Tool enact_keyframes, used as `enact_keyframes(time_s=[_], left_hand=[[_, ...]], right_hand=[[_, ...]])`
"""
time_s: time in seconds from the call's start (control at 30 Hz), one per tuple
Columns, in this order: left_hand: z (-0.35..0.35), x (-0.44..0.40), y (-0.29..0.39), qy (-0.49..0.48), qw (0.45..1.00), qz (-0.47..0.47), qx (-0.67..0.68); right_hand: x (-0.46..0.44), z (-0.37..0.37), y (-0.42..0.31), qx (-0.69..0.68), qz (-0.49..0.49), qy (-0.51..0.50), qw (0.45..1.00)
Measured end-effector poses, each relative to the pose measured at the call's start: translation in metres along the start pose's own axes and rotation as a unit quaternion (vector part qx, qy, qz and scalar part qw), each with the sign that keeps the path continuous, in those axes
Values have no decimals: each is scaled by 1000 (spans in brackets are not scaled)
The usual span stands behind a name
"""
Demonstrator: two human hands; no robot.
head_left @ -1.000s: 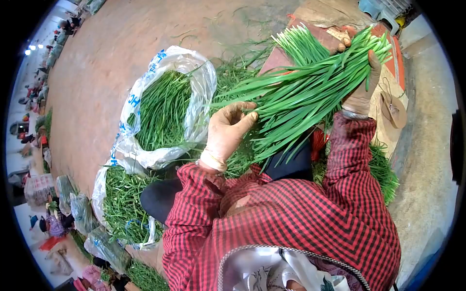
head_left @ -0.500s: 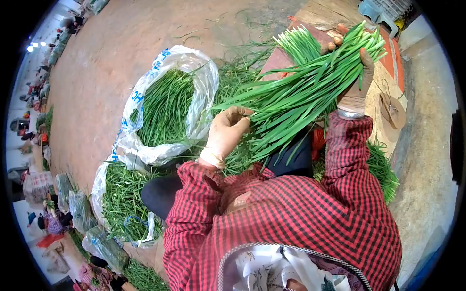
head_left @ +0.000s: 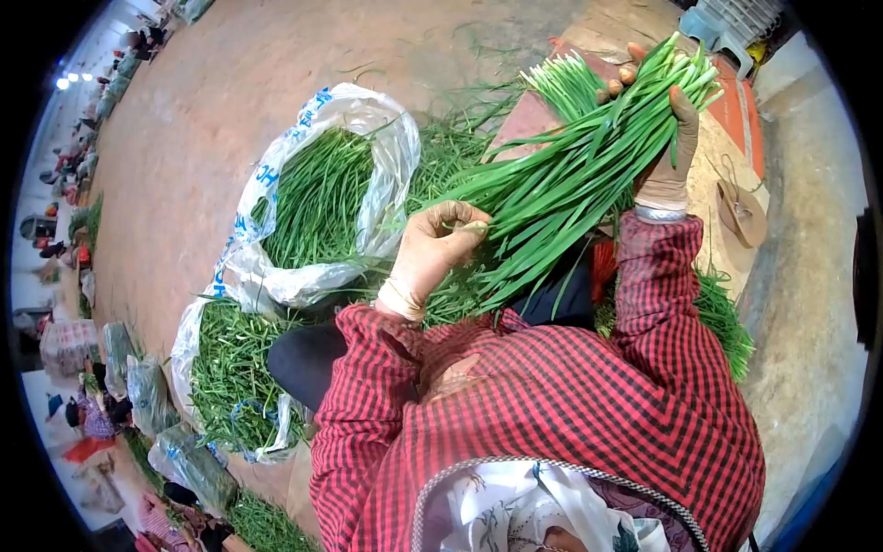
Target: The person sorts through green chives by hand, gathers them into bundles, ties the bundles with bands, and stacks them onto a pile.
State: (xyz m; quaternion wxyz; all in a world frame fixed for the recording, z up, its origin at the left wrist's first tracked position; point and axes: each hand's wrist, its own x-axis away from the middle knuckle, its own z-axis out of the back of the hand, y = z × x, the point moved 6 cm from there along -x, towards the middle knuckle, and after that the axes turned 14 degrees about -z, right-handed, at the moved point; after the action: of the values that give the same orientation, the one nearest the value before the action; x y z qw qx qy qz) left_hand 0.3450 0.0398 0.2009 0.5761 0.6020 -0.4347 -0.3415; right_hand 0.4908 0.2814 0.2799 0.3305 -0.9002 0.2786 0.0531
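Note:
My right hand (head_left: 670, 166), gloved and with a bangle at the wrist, grips a bunch of garlic chives (head_left: 575, 189) near its pale stem ends. The long green leaves fan out leftward and down toward my lap. My left hand (head_left: 435, 247), also in a thin glove, has thumb and forefinger pinched together on a leaf at the tip side of the bunch. Behind the held bunch, another bundle of chives (head_left: 563, 83) lies with its white ends pointing up and left.
On the left stands an open plastic bag (head_left: 394, 175) full of chives, with a second bag of cut greens (head_left: 235, 368) below it. Loose leaves (head_left: 451, 161) litter the floor. More chives (head_left: 722, 322) lie by my right elbow. A grey stool (head_left: 713, 32) stands at top right. Other people sit far left.
My left hand has shifted slightly right and its thumb and forefinger have closed on a leaf. The bunch and my right hand have moved slightly left and up.

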Motion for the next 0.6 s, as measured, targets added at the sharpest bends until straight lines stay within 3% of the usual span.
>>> enact_keyframes(time_s=[0.07,0.13,0.27,0.37,0.4,0.5,0.6], left_hand=[[-1,-2,-4,9,1000,-18,-8],[4,-3,2,52,990,-103,-77],[8,-4,-4,73,988,-96,-101],[26,-4,-33,77,957,-47,-277],[32,-6,-43,71,957,-52,-278],[61,-2,-86,128,985,20,-112],[81,1,-108,128,987,70,-61]], right_hand=[[1,-3,-1,-1,5,13,1000],[3,-1,-3,14,6,33,999],[11,-18,-7,91,14,46,995],[23,-26,-32,171,61,79,980],[26,-41,-46,170,88,74,979],[44,-53,-97,191,101,133,967],[67,-54,-139,306,45,183,933]])
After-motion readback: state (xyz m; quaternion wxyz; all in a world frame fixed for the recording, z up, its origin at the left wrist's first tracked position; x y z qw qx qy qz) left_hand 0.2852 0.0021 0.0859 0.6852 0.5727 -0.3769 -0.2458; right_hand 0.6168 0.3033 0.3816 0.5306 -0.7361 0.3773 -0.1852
